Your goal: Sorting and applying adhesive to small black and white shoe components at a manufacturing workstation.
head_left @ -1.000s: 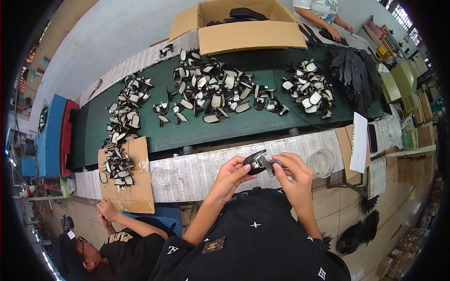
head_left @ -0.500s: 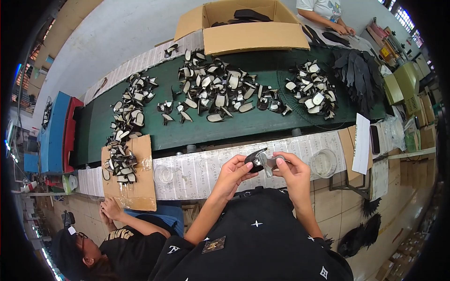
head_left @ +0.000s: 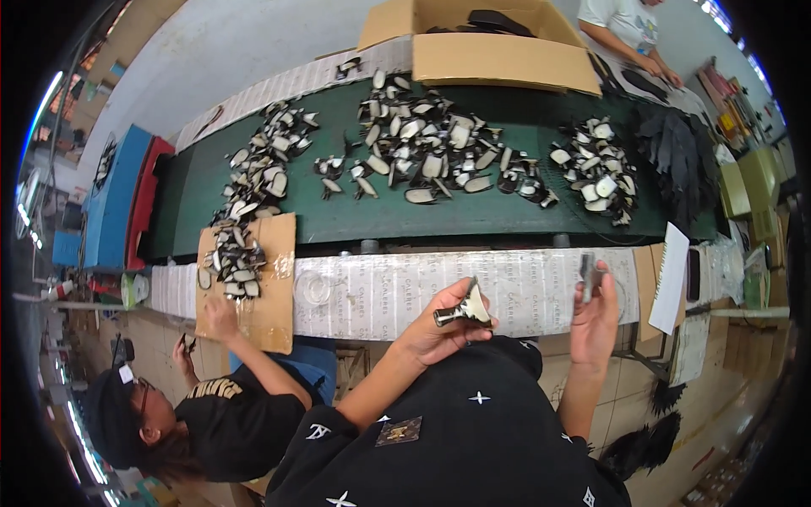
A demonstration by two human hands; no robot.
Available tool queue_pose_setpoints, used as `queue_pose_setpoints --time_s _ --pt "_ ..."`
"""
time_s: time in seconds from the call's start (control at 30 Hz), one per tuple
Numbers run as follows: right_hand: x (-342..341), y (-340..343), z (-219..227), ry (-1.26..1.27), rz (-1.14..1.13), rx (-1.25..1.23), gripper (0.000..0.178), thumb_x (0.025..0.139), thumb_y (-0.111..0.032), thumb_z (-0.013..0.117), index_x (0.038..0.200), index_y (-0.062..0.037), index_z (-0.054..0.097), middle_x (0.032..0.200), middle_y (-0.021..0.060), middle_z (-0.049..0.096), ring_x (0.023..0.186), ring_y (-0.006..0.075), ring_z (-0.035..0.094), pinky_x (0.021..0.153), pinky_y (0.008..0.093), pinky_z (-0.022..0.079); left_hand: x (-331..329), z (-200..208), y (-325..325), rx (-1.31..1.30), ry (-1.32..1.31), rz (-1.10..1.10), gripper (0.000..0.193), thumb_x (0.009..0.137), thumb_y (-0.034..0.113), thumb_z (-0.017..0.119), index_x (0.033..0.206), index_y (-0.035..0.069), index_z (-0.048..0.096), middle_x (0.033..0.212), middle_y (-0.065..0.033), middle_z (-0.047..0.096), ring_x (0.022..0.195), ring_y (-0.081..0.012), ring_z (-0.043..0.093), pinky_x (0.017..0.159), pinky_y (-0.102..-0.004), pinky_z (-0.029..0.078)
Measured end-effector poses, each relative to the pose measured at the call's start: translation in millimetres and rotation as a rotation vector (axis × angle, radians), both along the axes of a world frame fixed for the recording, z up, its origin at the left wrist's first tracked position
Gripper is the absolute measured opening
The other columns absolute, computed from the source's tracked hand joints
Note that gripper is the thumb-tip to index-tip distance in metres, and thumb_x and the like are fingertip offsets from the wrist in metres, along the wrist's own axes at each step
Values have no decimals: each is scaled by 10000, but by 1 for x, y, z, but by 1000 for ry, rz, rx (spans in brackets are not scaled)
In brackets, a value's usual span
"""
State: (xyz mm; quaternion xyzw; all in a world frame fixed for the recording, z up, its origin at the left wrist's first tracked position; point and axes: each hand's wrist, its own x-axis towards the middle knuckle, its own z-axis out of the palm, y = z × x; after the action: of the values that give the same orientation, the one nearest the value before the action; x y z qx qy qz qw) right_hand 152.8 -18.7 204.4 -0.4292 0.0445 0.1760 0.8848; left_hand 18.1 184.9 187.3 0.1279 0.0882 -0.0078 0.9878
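Holding black-and-cream piece (head_left: 473, 308) in left hand (head_left: 443, 336) with curled fingers (head_left: 480, 335); pinching blurred grey strip (head_left: 586, 274) in right hand (head_left: 596, 326). Now drawn apart, leaving piece free of strip.

Two-tone piece (head_left: 475, 306), centre: black and cream. Blurred piece (head_left: 587, 277), right of centre: grey. Surface (head_left: 304, 226), upper centre: dark green. Box-shaped unit (head_left: 118, 194), left: blue, red edge. Carton (head_left: 503, 66), top: brown. Shirt (head_left: 465, 431), lower centre: black, white star motifs.

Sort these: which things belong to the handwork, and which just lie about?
Probably job things:
- black-and-white piece, left hand
- grey strip, right hand
- similar pieces, green table

Probably just lying about:
- white sheet
- phone-like slab
- black bundle on floor
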Motion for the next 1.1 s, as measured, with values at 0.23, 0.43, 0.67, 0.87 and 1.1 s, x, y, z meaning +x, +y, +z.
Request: queue_pose_setpoints --time_s 0.23,0.43,0.67,0.87,1.1 --pt "-4 -8 -10 36 -7 -20 334 974 -202 515 1254 -20 522 1094 81 607 855 82 609 761 187 531 0 9 -3 -296 -387 -117 340 811 97 721 1014 82 448 926 -75 573 948 -312 664 763 -400 607" --pt "-10 0 -2 12 35 -50 304 962 -197 525 1189 5 535 1084 68 587 867 121 603 728 256 547 0 4 3 -16 -285 -88 276 858 118 678 1037 52 478 974 -94 608 970 -274 650 770 -395 597" --pt "-30 15 24 -581 10 -638 236 918 -23 525 1140 25 588 1154 130 575 980 186 600 728 287 574 7 -6 11 431 46 73 220 903 98 619 1067 12 500 1055 -115 628 972 -197 633 874 -387 552" --pt "-35 37 36 -786 120 -768 233 846 27 628 1077 37 647 1093 135 611 943 181 630 724 270 579 14 -10 9 515 203 74 207 919 136 592 1052 6 501 1047 -157 642 977 -251 655 847 -373 561" --pt "-33 45 33 -762 235 -783 240 843 24 634 1083 23 654 1095 131 604 904 180 644 698 270 593 19 -10 4 501 223 71 164 922 135 588 1006 12 519 1011 -139 644 933 -222 663 818 -356 572"
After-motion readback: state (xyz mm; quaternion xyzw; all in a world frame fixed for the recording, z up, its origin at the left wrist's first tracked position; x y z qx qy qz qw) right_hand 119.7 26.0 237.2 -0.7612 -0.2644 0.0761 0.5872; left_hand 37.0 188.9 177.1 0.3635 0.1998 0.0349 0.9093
